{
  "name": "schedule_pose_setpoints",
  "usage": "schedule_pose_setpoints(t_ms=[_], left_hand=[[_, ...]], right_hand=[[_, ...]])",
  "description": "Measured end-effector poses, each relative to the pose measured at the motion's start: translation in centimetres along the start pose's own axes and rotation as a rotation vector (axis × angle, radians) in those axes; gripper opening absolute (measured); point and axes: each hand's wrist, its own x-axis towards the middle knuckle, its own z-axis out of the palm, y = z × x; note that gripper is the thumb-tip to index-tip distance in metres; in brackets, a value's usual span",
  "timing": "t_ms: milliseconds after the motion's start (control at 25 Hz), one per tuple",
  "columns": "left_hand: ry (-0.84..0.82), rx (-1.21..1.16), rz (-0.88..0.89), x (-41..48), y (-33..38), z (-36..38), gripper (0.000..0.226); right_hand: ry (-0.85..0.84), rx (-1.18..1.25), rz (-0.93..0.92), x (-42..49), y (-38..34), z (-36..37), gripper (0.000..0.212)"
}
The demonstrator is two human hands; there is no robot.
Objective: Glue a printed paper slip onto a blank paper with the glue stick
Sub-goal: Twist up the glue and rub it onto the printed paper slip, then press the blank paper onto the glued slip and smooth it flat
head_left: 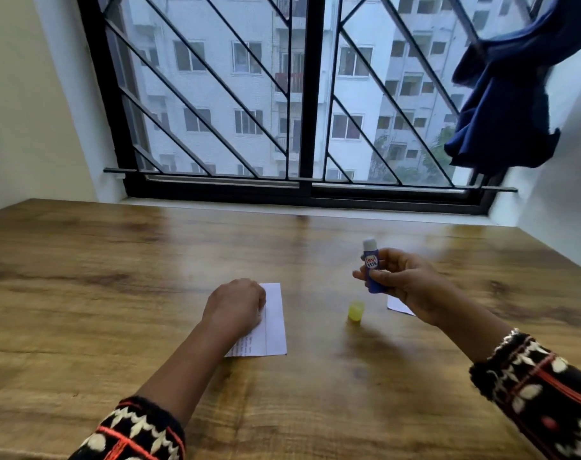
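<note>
My right hand (407, 282) holds a blue glue stick (372, 263) upright above the table, its white glue tip bare at the top. The yellow cap (355, 311) stands on the wooden table (116, 260) just below and left of that hand. My left hand (236, 305) rests with curled fingers on a white paper (274, 322) that carries printed lines along its lower left part. A second small piece of white paper (397, 305) lies under my right hand, mostly hidden by it.
A barred window (299, 94) runs along the table's far edge. Dark blue cloth (504, 94) hangs at the upper right, clear of the tabletop. White walls close in on both sides.
</note>
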Motion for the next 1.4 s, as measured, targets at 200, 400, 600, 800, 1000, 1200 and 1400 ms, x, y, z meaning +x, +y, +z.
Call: schedule_pose_setpoints(t_ms=[200, 400, 600, 800, 1000, 1200, 1400], left_hand=[[0.005, 0.007, -0.002, -0.1, 0.0, -0.2, 0.022], [0.007, 0.003, 0.003, -0.2, -0.1, 0.0, 0.022], [0.027, 0.026, 0.01, -0.2, 0.0, 0.2, 0.022], [0.033, 0.03, 0.003, -0.2, -0.1, 0.5, 0.02], [0.041, 0.049, 0.016, -0.2, 0.0, 0.5, 0.021], [0.041, 0.057, 0.02, -0.3, 0.1, 0.4, 0.02], [0.032, 0.04, 0.016, -0.4, 0.0, 0.3, 0.019]], right_hand=[[0.067, -0.196, -0.047, 2.8, 0.8, 0.6, 0.03], [0.071, -0.336, -0.013, 4.1, 2.3, 1.2, 0.032], [0.072, -0.351, 0.008, 4.0, 2.4, 1.2, 0.034], [0.055, -0.349, -0.003, 3.7, 2.4, 1.1, 0.038], [0.051, -0.382, -0.023, 3.6, 1.9, 0.0, 0.034], [0.081, -0.984, -0.07, 2.3, 1.4, -3.6, 0.023], [-0.013, -1.333, -0.09, -0.1, 2.1, -3.5, 0.021]])
